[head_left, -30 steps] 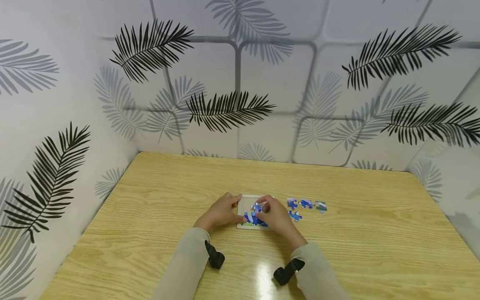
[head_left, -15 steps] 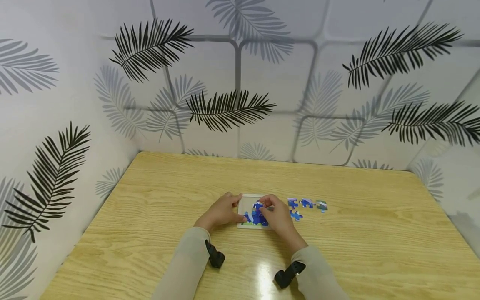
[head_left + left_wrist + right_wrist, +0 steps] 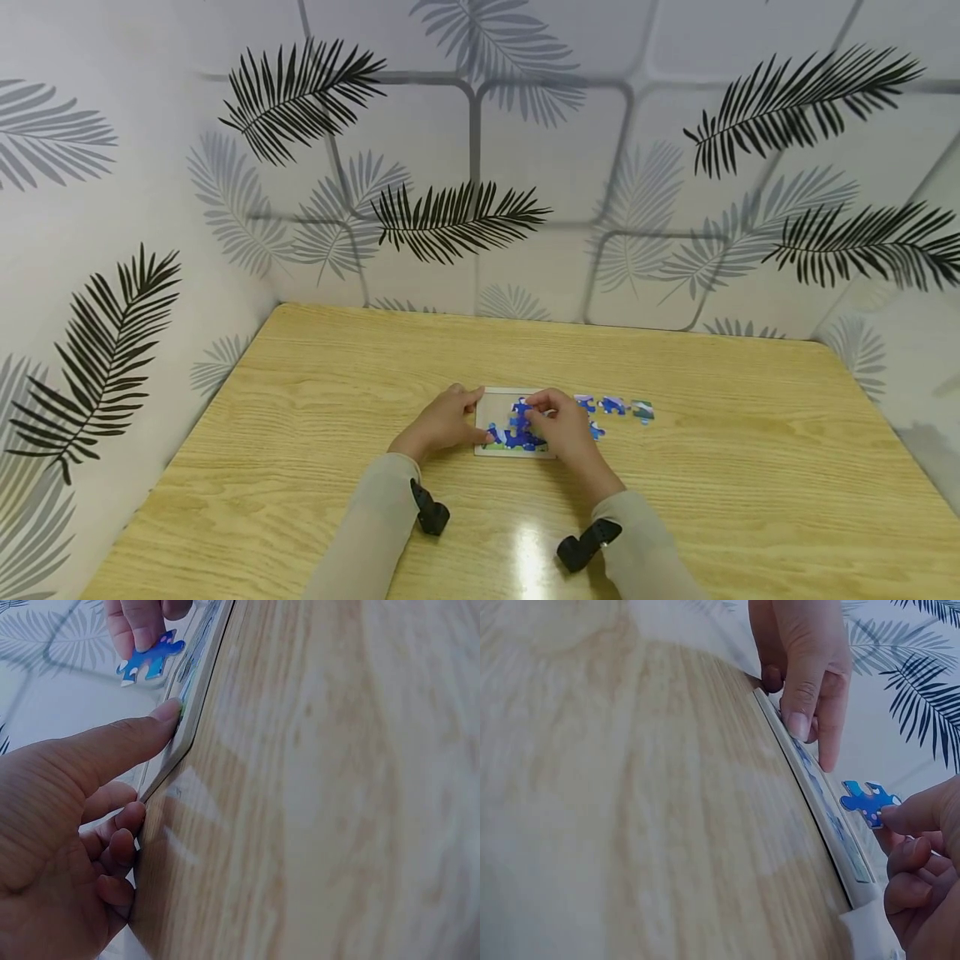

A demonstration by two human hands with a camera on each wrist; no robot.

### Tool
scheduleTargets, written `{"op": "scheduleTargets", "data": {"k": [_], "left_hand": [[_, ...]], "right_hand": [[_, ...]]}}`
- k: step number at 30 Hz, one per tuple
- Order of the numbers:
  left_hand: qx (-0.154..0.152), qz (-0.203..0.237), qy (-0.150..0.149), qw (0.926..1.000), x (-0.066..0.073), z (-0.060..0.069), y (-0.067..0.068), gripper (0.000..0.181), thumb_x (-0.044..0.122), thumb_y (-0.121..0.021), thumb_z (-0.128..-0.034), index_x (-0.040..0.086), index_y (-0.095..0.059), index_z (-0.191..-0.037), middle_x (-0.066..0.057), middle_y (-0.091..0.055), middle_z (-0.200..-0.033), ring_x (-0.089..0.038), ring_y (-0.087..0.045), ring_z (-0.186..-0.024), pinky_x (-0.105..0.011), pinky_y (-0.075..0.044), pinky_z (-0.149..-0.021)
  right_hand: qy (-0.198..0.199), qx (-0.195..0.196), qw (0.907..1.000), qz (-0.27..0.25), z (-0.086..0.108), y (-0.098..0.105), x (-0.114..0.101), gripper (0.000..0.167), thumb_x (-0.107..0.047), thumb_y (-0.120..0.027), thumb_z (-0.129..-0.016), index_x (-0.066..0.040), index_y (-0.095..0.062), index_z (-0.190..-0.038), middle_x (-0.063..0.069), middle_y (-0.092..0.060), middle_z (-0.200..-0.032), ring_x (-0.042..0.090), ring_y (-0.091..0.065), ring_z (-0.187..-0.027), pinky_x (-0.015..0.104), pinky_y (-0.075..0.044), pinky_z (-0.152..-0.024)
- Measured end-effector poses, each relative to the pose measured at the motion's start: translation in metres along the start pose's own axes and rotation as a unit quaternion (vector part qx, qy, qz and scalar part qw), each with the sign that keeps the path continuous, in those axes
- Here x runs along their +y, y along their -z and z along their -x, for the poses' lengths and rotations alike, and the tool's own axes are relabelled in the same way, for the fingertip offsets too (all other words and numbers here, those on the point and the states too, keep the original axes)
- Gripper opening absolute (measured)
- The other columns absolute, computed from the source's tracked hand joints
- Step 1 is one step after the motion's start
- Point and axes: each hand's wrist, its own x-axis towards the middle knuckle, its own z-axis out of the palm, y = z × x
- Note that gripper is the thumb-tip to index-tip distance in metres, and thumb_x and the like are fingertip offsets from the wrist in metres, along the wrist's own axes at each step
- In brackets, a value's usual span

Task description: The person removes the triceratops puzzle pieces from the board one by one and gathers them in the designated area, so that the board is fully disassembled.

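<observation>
A shallow pale jigsaw tray (image 3: 491, 405) lies on the table, with blue and green pieces fitted along its near side. My left hand (image 3: 442, 419) grips the tray's left edge; in the left wrist view its thumb (image 3: 139, 746) presses over the rim while the other fingers curl beside it. Between thumb and fingers, my right hand (image 3: 564, 427) pinches a blue jigsaw piece (image 3: 866, 801). That piece is held tilted above the tray, apart from it in both wrist views. The right hand hides the tray's right side.
Several loose jigsaw pieces lie right of the tray, among them a blue one (image 3: 612, 405) and a greenish one (image 3: 642, 411). Another blue piece (image 3: 597, 431) is partly covered by the right hand. A leaf-patterned wall (image 3: 525, 267) rises behind the wooden table (image 3: 360, 358).
My right hand has shifted slightly right with the jigsaw piece and turned it, now covering part of the loose pieces. The left hand and tray stay in place.
</observation>
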Motion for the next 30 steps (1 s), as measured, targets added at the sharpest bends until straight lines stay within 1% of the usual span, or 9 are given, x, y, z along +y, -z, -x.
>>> {"op": "scheduleTargets", "data": {"k": [5, 7, 9, 14, 20, 24, 30], "left_hand": [[-0.002, 0.005, -0.001, 1.0, 0.0, 0.001, 0.0, 0.087, 0.025, -0.079, -0.0772, 0.012, -0.032, -0.148, -0.005, -0.041, -0.097, -0.019, -0.041, -0.084, -0.034, -0.033, -0.075], [-0.002, 0.005, -0.002, 1.0, 0.0, 0.001, 0.0, 0.087, 0.025, -0.079, -0.0772, 0.012, -0.032, -0.148, -0.005, -0.041, -0.097, -0.019, -0.04, -0.084, -0.035, -0.033, -0.076], [-0.001, 0.003, -0.003, 1.0, -0.001, 0.001, 0.0, 0.086, 0.025, -0.079, -0.0773, 0.011, -0.032, -0.148, -0.005, -0.04, -0.096, -0.019, -0.04, -0.084, -0.035, -0.033, -0.076], [-0.002, 0.0, -0.008, 1.0, -0.001, 0.0, 0.0, 0.086, 0.026, -0.079, -0.0774, 0.011, -0.032, -0.148, -0.005, -0.039, -0.095, -0.019, -0.04, -0.084, -0.034, -0.033, -0.076], [-0.002, -0.011, -0.012, 0.9999, 0.0, 0.001, 0.0, 0.086, 0.026, -0.079, -0.0778, 0.01, -0.032, -0.148, -0.005, -0.039, -0.094, -0.018, -0.04, -0.083, -0.034, -0.033, -0.075], [-0.001, -0.015, -0.015, 0.9998, 0.0, 0.001, 0.0, 0.086, 0.026, -0.079, -0.078, 0.01, -0.032, -0.148, -0.005, -0.039, -0.094, -0.018, -0.039, -0.083, -0.034, -0.033, -0.075], [-0.002, -0.008, -0.013, 0.9999, 0.0, 0.002, 0.0, 0.086, 0.026, -0.079, -0.0777, 0.01, -0.032, -0.148, -0.005, -0.039, -0.094, -0.019, -0.04, -0.083, -0.034, -0.033, -0.075]], "right_hand": [[-0.011, 0.003, 0.9999, -0.002, 0.001, 0.013, -0.001, 0.009, -0.008, -0.066, -0.088, -0.004, -0.068, -0.097, 0.006, -0.06, -0.087, 0.02, -0.055, -0.083, 0.029, -0.044, -0.072], [-0.009, 0.01, 0.9999, 0.0, 0.0, 0.02, 0.0, 0.011, -0.008, -0.066, -0.088, -0.003, -0.067, -0.097, 0.007, -0.06, -0.087, 0.02, -0.055, -0.083, 0.029, -0.044, -0.071], [-0.006, 0.016, 0.9998, 0.005, -0.001, 0.028, 0.002, 0.012, -0.008, -0.065, -0.088, -0.002, -0.067, -0.099, 0.008, -0.061, -0.089, 0.02, -0.055, -0.085, 0.028, -0.044, -0.074], [-0.014, 0.023, 0.9995, 0.014, 0.002, 0.049, 0.01, 0.015, -0.009, -0.063, -0.09, -0.002, -0.066, -0.103, 0.009, -0.061, -0.093, 0.021, -0.055, -0.088, 0.029, -0.046, -0.076], [-0.039, 0.024, 0.9989, 0.014, 0.007, 0.072, 0.024, 0.019, -0.013, -0.062, -0.092, -0.001, -0.067, -0.106, 0.01, -0.062, -0.095, 0.019, -0.054, -0.087, 0.024, -0.045, -0.069], [-0.043, 0.035, 0.9982, 0.023, 0.009, 0.086, 0.035, 0.02, -0.013, -0.062, -0.092, 0.0, -0.067, -0.107, 0.011, -0.064, -0.096, 0.018, -0.054, -0.085, 0.023, -0.044, -0.066], [-0.05, 0.042, 0.997, 0.04, 0.013, 0.101, 0.049, 0.021, -0.012, -0.061, -0.092, 0.002, -0.066, -0.108, 0.013, -0.064, -0.097, 0.015, -0.053, -0.081, 0.021, -0.044, -0.063]]}}
